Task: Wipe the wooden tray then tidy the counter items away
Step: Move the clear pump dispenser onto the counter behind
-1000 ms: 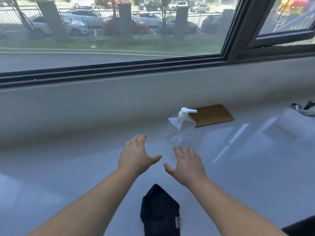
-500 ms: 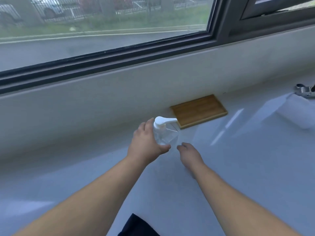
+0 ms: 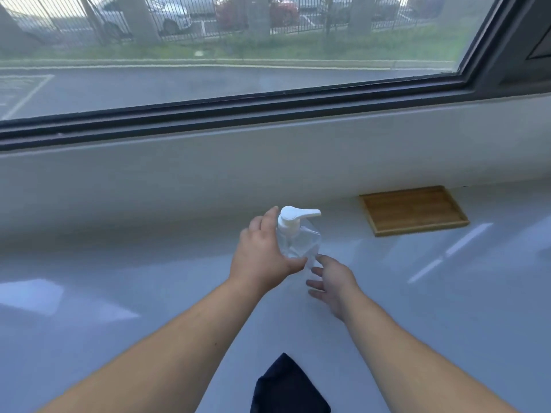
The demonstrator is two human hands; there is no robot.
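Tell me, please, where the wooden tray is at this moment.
In the head view, the wooden tray lies flat at the back of the white counter, against the wall under the window, right of the pump bottle.

Our left hand (image 3: 264, 254) curled in a grip, thumb forward, fingers wrapped behind | our right hand (image 3: 335, 283) low beside it, fingers spread and slack, gripping nothing | both forearms bare, stretched forward
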